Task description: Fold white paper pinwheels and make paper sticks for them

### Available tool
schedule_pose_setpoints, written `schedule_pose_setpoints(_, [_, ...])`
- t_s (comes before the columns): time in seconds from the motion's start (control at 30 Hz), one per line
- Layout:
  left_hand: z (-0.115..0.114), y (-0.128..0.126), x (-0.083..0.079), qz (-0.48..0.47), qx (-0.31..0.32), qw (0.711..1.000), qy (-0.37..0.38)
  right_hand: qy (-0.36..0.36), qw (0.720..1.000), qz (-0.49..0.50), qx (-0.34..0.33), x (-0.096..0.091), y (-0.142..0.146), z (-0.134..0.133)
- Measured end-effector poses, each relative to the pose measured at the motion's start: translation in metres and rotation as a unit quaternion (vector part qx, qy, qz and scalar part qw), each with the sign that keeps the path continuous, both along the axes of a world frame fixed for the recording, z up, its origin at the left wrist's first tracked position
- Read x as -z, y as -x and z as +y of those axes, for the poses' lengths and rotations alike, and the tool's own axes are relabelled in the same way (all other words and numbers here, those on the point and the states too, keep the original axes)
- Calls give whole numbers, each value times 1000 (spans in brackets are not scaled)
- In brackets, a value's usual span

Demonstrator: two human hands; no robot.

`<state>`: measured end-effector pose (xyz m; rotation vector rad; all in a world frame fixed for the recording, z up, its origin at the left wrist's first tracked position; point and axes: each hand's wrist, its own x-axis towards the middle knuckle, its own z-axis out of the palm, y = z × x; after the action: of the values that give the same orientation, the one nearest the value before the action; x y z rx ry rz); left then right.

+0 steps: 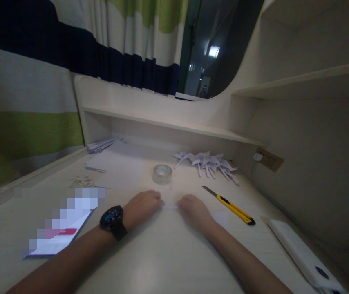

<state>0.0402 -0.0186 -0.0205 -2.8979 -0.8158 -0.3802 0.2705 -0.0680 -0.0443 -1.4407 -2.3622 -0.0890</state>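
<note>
My left hand (144,207), with a black watch (112,217) on the wrist, is closed low over the desk. My right hand (195,211) is closed a short way to its right. Between them runs a narrow strip of white paper (170,207), its ends hidden in my fingers. Blur hides whether it is folded or rolled. A pale paper corner (221,218) shows beside my right wrist. Just beyond the hands stands a roll of clear tape (162,174). To the right lies a yellow utility knife (235,209), blade out, pointing away to the left.
Several folded paper pinwheels on sticks (206,162) lie at the back right. White sheets (125,163), thin paper rolls (102,144) and small pale pieces (82,181) are at back left. A lit screen (67,224) borders my left forearm; a long white device (303,253) is at right.
</note>
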Motion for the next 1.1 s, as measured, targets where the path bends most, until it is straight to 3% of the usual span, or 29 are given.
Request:
schedule_pose_setpoints(0.33, [-5,-2,-3,19,-3,1000,6,32,998,-45,-6,-7,0,0])
schedule_pose_setpoints(0.93, [-8,-1,-6,19,21,1000,0,58,998,-11,-6,-15,3,-6])
schedule_pose_setpoints(1.1, [-5,-2,-1,15,27,999,-10,94,995,-7,10,-20,5,-9])
